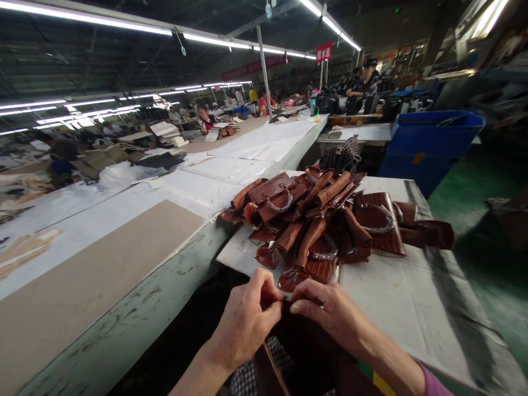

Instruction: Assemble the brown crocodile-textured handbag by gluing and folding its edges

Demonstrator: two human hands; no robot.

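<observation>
My left hand (246, 319) and my right hand (330, 313) meet at the near edge of the white table (404, 297), fingertips pinched together on a dark brown leather piece (284, 301) held between them. Most of that piece is hidden below my hands. Just beyond my fingers lies a pile of glossy reddish-brown crocodile-pattern leather bag pieces (325, 220) with wrapped handles, heaped on the table.
A long work table (124, 231) with white sheets and a brown board runs along the left. A blue bin (429, 143) stands at the back right beside a green floor. A checked bag (341, 155) sits behind the pile. Other people work at distant benches.
</observation>
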